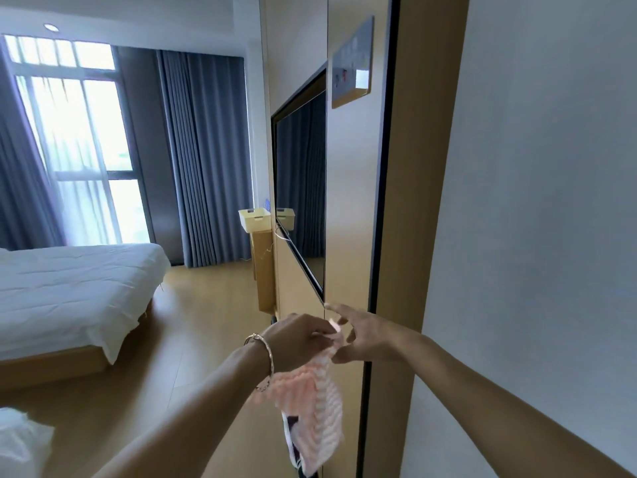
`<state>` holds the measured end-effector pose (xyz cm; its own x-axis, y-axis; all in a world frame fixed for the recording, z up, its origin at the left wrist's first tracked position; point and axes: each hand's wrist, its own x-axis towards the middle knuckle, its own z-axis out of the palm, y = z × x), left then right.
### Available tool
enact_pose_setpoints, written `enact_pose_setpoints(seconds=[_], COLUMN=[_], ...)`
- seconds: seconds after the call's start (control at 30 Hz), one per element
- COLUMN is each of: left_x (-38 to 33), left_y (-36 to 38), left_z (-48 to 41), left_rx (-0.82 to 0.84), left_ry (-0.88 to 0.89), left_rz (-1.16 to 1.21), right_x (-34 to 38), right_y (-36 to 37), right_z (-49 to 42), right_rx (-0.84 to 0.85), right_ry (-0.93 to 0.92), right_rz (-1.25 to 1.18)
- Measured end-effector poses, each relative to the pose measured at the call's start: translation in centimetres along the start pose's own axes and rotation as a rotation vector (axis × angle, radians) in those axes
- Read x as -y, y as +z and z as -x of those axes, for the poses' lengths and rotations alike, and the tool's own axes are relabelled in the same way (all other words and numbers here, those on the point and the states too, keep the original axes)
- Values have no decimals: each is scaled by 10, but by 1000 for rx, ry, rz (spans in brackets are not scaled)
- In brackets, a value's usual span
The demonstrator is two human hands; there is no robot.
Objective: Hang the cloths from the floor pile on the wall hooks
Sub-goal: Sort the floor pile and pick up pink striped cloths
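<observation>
A pink and white striped cloth hangs down from my left hand, which pinches its top corner in front of the wooden wall panel. My right hand is beside it at the cloth's top, fingers spread and mostly straight, index finger stretched toward the panel. A second cloth with dark markings hangs behind the pink one. No hook shows; the hands and cloth cover that spot. A white cloth pile lies at the lower left.
A wall-mounted TV is just above the hands. A bed stands at the left over wooden floor. A cream basket sits on a narrow wooden stand by the wall. Grey curtains cover the far window.
</observation>
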<state>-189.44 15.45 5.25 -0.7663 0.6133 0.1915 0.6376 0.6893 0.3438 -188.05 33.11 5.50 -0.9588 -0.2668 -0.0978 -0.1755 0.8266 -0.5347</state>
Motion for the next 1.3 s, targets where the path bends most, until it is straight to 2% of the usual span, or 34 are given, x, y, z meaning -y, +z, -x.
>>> enact_pose_setpoints(seconds=[0.27,0.47,0.67,0.83,0.97,1.1,1.2,1.3], left_x=[45,81,98,99,82,48,15,-17], left_y=[24,67,104,121,123,115,113,119], left_z=[35,71,82,76,82,97,115,134], left_rx=[120,222,329,344,320,209,139,2], left_ry=[-124,-221,-226,-241,-209,-223,-319,-451], left_rz=[-85,-64,-46,-21,-10,-4,36,77], right_x=[19,5,-24,-51,-75,-85,-87,-91], right_y=[35,66,78,78,72,74,79,83], right_z=[-5,0,17,42,67,84,91,99], right_rx=[200,354,373,369,304,310,295,230], right_ry=[110,209,352,440,476,447,384,256], right_rz=[213,330,424,447,376,323,277,208])
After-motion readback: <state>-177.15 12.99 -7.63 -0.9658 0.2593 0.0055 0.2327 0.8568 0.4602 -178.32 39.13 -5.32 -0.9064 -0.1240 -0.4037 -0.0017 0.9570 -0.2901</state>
